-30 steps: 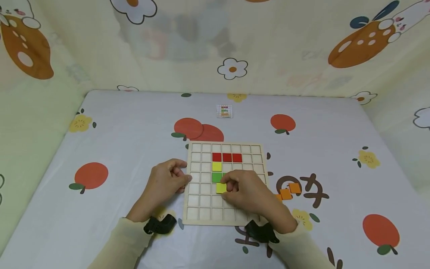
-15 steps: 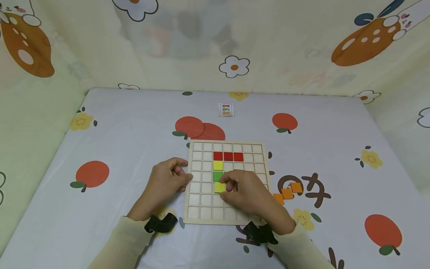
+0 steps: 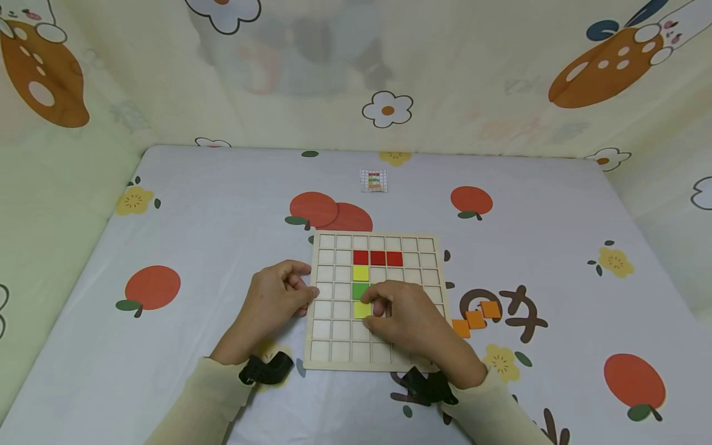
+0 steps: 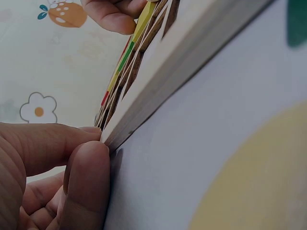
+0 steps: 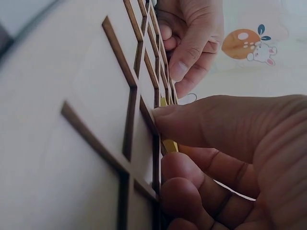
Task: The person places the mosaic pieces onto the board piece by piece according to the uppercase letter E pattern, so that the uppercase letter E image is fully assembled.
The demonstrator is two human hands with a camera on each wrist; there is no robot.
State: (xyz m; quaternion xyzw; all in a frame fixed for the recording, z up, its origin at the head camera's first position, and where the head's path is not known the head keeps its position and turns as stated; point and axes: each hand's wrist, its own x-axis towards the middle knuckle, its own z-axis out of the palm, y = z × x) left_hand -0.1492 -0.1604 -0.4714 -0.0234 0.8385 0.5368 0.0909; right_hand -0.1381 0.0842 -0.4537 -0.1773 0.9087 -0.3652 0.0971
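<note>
A wooden grid board (image 3: pixel 361 366) lies flat in front of me. Along its left edge, my left hand (image 3: pixel 276 290) holds the rim with thumb and forefinger, the other fingers curled. Over the middle, my right hand (image 3: pixel 408 315) pinches a yellow square tile (image 3: pixel 362 310) between thumb and fingers, at a cell below a green tile (image 3: pixel 360 291). Another yellow tile (image 3: pixel 360 272) sits above the green one. Three red tiles (image 3: pixel 377 258) form a row near the top. The right hand hides several cells to the right of the green tile.
Several orange tiles (image 3: pixel 475 319) lie loose on the cloth, right of the board. A small card with a coloured grid pattern (image 3: pixel 374 181) lies beyond the board. The printed tablecloth (image 3: pixel 222 204) reaches back to a hanging patterned curtain (image 3: pixel 311 117).
The pinched yellow tile has slid slightly left, coming into line under the green tile. My right hand has shifted with it. My left hand stays at the board's edge.
</note>
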